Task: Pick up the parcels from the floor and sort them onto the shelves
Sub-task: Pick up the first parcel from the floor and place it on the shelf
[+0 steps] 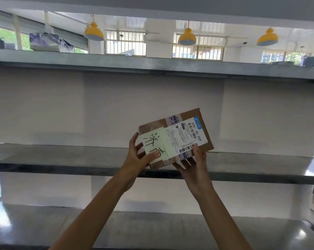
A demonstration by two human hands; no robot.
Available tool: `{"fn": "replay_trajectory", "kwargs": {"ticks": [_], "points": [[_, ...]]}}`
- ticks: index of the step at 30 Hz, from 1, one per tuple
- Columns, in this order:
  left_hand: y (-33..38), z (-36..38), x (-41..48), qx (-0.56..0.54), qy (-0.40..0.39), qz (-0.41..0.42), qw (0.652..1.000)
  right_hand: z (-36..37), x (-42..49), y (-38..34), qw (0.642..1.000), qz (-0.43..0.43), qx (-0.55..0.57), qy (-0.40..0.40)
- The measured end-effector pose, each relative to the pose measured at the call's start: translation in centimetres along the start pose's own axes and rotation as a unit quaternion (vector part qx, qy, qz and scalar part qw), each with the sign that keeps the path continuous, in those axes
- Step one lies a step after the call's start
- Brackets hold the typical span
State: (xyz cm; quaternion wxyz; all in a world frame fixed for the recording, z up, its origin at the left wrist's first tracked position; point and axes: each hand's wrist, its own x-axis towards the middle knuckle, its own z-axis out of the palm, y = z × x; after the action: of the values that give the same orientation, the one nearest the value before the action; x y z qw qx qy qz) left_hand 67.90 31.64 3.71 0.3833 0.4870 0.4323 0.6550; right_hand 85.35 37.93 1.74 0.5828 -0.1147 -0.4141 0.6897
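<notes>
Parcel (176, 137) in your hands, held up above the front edge of the middle shelf (62, 159) and not yet set down: your left hand (138, 156) closes on its left end, thumb across the handwritten note, your right hand (195, 163) grips the lower edge. That shelf looks bare here. Farther off, a wrapped bundle (50, 42) already sits on the top shelf (116, 60) toward its left end; floor parcels are out of sight.

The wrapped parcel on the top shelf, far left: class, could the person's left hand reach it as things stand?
Probably not at once. The left hand is busy gripping the cardboard box together with the right hand, and the wrapped parcel sits higher and well to the left.
</notes>
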Motion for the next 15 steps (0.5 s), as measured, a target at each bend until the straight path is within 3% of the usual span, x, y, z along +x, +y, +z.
{"fn": "replay_trajectory", "kwargs": {"ticks": [4,10,15], "points": [[1.1,0.0,1.0,0.020,0.002,0.067,0.998,-0.4,0.2,0.3,1.000,-0.005,-0.002,0.002],[0.6,0.8,1.6,0.013,0.037,0.047,0.998,-0.5,0.5,0.9,1.000,-0.012,0.008,0.019],[-0.3,0.2,1.5,0.157,0.067,0.057,0.984,-0.4,1.5,-0.4,0.994,-0.046,-0.067,0.070]]}}
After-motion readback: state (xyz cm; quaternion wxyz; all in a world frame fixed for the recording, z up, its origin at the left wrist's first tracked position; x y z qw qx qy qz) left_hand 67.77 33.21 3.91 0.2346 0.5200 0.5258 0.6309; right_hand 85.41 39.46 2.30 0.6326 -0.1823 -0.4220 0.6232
